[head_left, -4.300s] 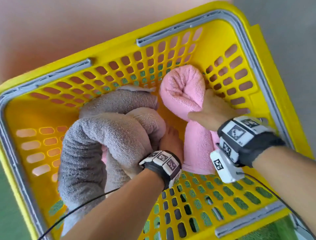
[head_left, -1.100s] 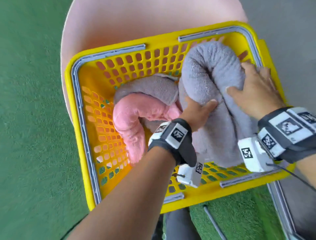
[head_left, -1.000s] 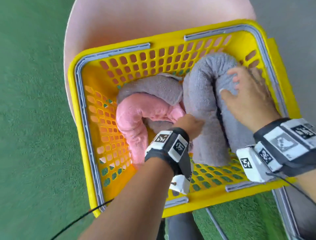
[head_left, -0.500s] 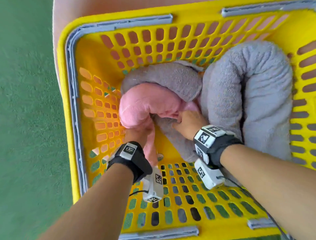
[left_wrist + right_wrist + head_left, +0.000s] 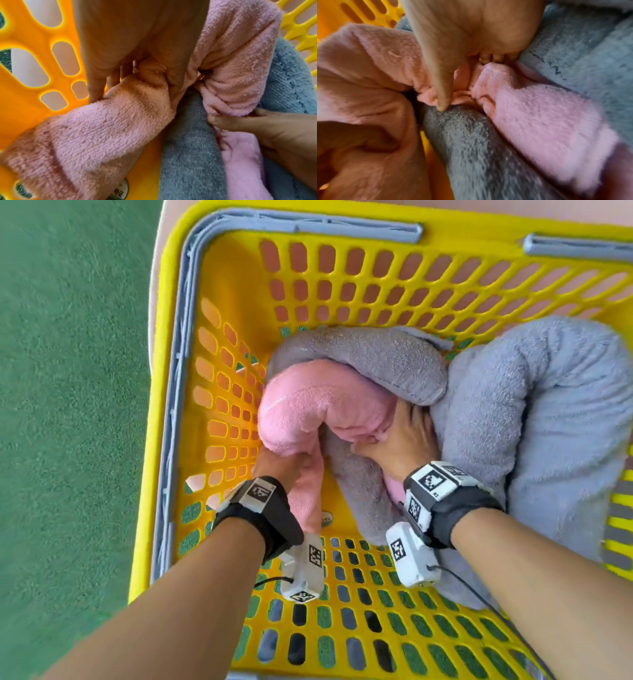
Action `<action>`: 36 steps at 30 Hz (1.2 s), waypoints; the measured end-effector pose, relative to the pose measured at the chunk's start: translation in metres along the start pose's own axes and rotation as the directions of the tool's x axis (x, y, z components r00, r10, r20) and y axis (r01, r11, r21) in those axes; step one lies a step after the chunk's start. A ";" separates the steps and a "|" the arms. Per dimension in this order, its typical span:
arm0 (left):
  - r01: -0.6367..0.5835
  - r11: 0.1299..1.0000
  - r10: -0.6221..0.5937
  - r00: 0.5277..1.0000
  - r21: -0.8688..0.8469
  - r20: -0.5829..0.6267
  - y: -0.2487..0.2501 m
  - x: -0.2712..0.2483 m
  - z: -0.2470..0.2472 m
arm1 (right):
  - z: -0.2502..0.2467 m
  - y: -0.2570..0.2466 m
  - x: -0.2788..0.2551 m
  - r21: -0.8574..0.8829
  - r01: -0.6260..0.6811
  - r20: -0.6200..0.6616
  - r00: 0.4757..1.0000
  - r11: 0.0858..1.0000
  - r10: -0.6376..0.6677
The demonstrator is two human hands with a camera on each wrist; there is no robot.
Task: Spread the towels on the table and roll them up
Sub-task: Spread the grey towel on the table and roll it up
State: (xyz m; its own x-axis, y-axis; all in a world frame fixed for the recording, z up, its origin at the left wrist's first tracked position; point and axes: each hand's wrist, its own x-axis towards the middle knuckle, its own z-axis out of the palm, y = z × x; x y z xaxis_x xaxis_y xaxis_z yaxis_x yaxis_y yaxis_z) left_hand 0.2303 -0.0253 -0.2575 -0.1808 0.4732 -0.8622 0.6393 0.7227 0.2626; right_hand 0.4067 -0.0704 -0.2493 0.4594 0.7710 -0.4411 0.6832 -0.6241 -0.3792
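The pink towel [image 5: 318, 409] is rolled up like a long sausage and bent over in the yellow basket [image 5: 171, 371], close to the basket's left wall. The left hand [image 5: 279, 465] grips one end of it near that wall. In the left wrist view the fingers [image 5: 96, 81] curl into the soft pink cloth and bunch it up. The right hand [image 5: 399, 445] holds the other part of the pink towel, where it goes down between the gray towels. In the right wrist view the thumb [image 5: 442, 94] pushes on a pink fold and the other fingers [image 5: 493, 58] are tucked behind it, so this hand pinches the towel too. A darker gray towel [image 5: 376, 364], also rolled, bends around the back of the pink one and touches it. A big light gray towel [image 5: 541, 422] is folded over at the right side of the basket, right next to the right hand. The basket has lots of little holes. It sits on a pale pink table [image 5: 156, 285]. Green carpet [image 5: 68, 405] lies to the left of it. Each wrist wears a black band [image 5: 270, 522] with white square tags.
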 end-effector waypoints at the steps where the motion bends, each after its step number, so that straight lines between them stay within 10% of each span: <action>1: -0.012 1.000 0.012 1.000 -0.014 -0.004 -0.001 -0.001 -0.001 | -0.002 0.000 0.004 0.027 -0.020 0.096 0.995 0.999 0.018; 8: 0.015 0.948 0.006 0.998 -0.317 0.068 -0.009 -0.023 -0.008 | -0.021 -0.012 0.003 0.142 0.055 0.161 0.984 0.988 -0.078; 12: 0.180 0.868 -0.043 0.956 -0.463 0.292 -0.007 -0.045 -0.001 | -0.039 -0.024 -0.019 0.154 -0.005 0.421 0.905 0.988 -0.062; 19: 0.211 0.780 0.078 0.901 -0.589 0.426 -0.006 -0.062 0.005 | -0.082 -0.074 -0.025 -0.143 0.419 0.105 0.907 0.897 -0.407; 23: 0.076 0.797 0.107 0.959 -0.599 0.264 0.002 -0.056 0.021 | -0.091 -0.081 0.017 -0.342 0.466 0.148 0.884 0.816 -0.443; 27: 0.168 0.752 0.092 0.931 -0.638 0.354 0.012 -0.047 0.042 | -0.072 -0.073 0.036 -0.460 0.420 0.204 0.907 0.782 -0.368; 36: -0.038 0.855 0.058 0.998 -0.518 0.022 0.022 -0.035 0.025 | -0.082 -0.073 0.041 -0.221 0.135 0.242 0.967 0.966 -0.080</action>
State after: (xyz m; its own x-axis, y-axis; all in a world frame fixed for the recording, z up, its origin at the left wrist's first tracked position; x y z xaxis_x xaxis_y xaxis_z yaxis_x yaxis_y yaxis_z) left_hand 0.2696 -0.0386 -0.2323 -0.1267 0.5033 -0.8548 0.1665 0.8603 0.4818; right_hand 0.4221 0.0174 -0.1729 0.2526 0.7645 -0.5931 0.8472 -0.4708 -0.2461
